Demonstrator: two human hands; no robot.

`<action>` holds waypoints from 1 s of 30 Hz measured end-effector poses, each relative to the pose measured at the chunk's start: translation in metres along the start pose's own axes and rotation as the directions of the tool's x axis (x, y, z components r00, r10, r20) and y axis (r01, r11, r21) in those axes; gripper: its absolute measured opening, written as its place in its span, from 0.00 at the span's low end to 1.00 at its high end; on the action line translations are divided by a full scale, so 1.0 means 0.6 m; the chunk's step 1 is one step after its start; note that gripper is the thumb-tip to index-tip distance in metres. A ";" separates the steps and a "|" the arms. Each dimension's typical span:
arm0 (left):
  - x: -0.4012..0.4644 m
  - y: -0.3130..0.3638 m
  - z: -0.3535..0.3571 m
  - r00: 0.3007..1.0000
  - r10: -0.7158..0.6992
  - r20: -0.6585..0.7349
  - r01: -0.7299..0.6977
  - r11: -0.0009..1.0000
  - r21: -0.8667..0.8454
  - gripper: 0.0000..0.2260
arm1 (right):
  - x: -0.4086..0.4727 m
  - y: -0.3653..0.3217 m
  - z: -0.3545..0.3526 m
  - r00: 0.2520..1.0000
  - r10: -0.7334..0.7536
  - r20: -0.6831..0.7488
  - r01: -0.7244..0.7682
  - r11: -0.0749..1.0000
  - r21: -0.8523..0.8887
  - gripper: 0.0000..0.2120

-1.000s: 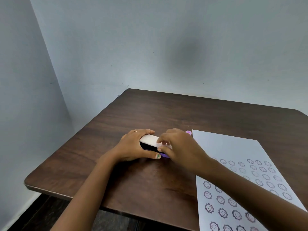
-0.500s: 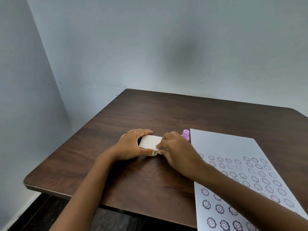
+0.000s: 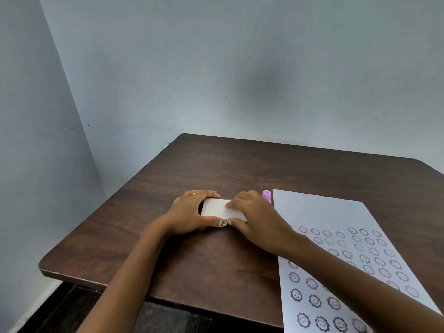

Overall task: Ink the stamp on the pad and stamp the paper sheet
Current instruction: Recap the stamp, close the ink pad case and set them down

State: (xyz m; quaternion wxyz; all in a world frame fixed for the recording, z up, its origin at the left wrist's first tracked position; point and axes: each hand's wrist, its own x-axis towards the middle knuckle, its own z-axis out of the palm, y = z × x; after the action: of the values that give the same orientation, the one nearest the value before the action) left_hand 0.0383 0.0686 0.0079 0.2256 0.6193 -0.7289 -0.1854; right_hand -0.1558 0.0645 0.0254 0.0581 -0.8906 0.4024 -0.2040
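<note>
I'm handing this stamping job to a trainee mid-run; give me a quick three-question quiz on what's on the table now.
1. True or false: the small pink plastic stamp stands on the dark wooden table, in neither hand.
2. Which hands touch the flat white rectangular ink pad case: A left hand only, B right hand only, C both?
3. Fill in: the smiley flower prints cover the ____ part of the white paper sheet.

Key: 1 true; 2 C; 3 near.

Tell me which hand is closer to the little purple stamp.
Right. The right hand lies just beside the purple stamp; the left hand sits farther away, across the white ink pad case.
</note>
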 end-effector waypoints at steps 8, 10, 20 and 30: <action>0.000 -0.001 0.004 0.999 0.002 -0.038 -0.002 1.000 -0.001 0.31 | 0.008 0.012 -0.001 0.992 0.025 0.125 -0.018 0.998 -0.061 0.17; -0.002 0.003 0.005 0.999 0.003 -0.054 -0.003 1.000 0.005 0.33 | 0.004 0.014 0.000 0.995 0.021 0.093 -0.016 0.999 -0.049 0.17; -0.044 0.055 0.037 0.976 0.156 -0.155 -0.125 0.973 0.192 0.37 | -0.047 0.054 -0.052 0.945 0.057 -0.321 -0.038 0.997 0.067 0.13; -0.021 0.074 0.073 0.996 0.085 0.031 -0.090 0.939 0.333 0.37 | -0.090 0.148 -0.028 0.860 0.491 0.140 -0.451 0.859 -0.243 0.43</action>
State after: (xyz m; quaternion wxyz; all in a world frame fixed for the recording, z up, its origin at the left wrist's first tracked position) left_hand -0.0207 0.0877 -0.0051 0.1194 0.6141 -0.7783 -0.0539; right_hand -0.2564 0.0462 -0.0001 0.0553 -0.7814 0.6194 -0.0525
